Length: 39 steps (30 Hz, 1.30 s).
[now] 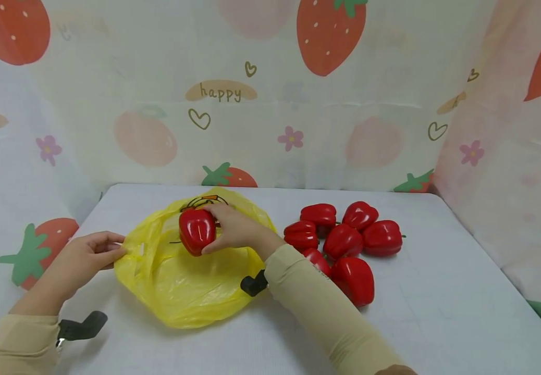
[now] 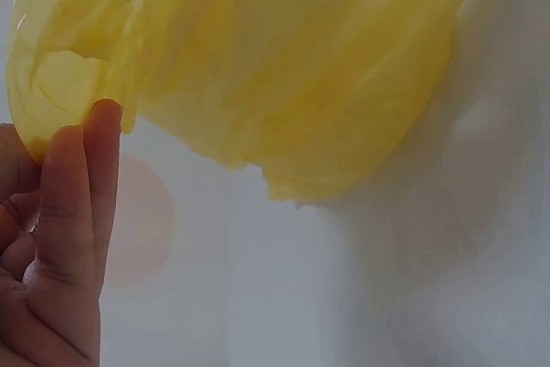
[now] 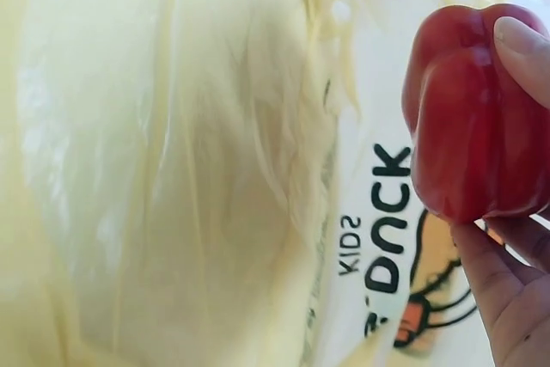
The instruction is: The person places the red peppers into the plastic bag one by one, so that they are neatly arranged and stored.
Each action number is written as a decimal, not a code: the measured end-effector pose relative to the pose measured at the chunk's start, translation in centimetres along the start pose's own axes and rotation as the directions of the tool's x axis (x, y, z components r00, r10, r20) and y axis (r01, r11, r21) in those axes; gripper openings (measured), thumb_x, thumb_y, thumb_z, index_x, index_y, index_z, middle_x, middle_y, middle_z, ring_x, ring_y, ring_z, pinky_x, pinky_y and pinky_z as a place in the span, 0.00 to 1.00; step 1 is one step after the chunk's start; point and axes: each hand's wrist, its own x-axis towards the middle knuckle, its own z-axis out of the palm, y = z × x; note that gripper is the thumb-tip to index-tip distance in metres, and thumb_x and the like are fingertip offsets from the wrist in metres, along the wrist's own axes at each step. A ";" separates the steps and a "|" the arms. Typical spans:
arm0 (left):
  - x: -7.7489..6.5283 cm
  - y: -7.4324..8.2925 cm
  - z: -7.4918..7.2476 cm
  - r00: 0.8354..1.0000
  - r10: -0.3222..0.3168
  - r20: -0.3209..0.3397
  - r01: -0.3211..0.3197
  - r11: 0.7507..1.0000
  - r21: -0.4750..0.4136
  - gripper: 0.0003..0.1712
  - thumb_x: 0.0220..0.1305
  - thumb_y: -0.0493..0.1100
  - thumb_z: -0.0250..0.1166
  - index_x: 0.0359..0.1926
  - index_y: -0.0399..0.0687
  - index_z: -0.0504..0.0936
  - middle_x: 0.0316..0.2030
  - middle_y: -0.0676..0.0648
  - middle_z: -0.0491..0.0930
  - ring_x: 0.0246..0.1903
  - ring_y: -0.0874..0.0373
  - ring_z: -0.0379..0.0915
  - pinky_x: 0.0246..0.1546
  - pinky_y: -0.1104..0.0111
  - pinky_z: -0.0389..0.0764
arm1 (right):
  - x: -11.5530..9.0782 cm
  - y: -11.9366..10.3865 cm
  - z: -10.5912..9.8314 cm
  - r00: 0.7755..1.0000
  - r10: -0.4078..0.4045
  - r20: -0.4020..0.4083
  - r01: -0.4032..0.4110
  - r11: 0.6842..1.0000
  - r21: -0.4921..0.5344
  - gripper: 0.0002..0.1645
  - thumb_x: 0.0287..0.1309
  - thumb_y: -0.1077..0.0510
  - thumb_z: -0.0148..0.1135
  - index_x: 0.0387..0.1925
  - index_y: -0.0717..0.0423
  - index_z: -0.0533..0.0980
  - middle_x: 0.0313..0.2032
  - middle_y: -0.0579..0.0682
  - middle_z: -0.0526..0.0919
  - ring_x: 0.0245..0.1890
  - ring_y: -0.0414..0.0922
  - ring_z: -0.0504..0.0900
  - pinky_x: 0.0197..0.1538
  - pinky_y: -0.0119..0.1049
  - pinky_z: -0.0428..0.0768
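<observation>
A red bell pepper (image 1: 197,232) is gripped between the thumb and fingers of my right hand (image 1: 237,229), over the open yellow plastic bag (image 1: 195,302). In the right wrist view the pepper (image 3: 468,118) appears at the right, with the thumb on one side and fingers on the other. Behind it shows the bag's printed duck and lettering. At the bag's left edge, my left hand (image 1: 89,255) pinches the thin plastic. The left wrist view shows the bag's film (image 2: 77,100) held at the left hand's fingertips (image 2: 64,148).
Several more red bell peppers (image 1: 343,241) lie in a cluster on the white table (image 1: 439,302), right of the bag; my right forearm partly covers one. A strawberry-patterned cloth (image 1: 270,104) stands behind the table and along both sides.
</observation>
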 end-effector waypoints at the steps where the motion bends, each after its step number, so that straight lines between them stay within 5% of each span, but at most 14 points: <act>1: 0.0 0.0 0.0 1.000 -0.003 0.001 0.003 1.000 0.003 0.31 0.59 0.58 0.59 0.55 0.40 0.72 0.38 0.45 0.78 0.37 0.56 0.79 0.41 0.62 0.80 | 0.2 -0.1 0.2 1.000 0.007 0.003 -0.007 1.000 0.002 0.55 0.37 0.43 0.73 0.65 0.53 0.56 0.58 0.45 0.66 0.54 0.39 0.65 0.52 0.30 0.74; 19: 0.0 0.1 0.2 1.000 0.013 -0.005 -0.013 1.000 0.002 0.31 0.59 0.59 0.58 0.54 0.41 0.72 0.37 0.45 0.79 0.37 0.55 0.79 0.41 0.61 0.80 | 3.0 -1.1 3.4 0.993 0.107 0.041 -0.108 0.994 0.024 0.58 0.35 0.40 0.74 0.66 0.49 0.54 0.62 0.44 0.61 0.58 0.41 0.63 0.58 0.35 0.69; 39: -0.3 -0.1 -0.1 1.000 0.009 -0.005 -0.009 0.999 -0.035 0.29 0.60 0.56 0.59 0.54 0.40 0.72 0.38 0.44 0.79 0.36 0.57 0.78 0.40 0.65 0.81 | 3.7 -1.2 6.4 0.991 0.135 -0.024 -0.134 0.989 0.061 0.59 0.37 0.43 0.74 0.68 0.44 0.51 0.62 0.45 0.60 0.58 0.42 0.63 0.57 0.37 0.71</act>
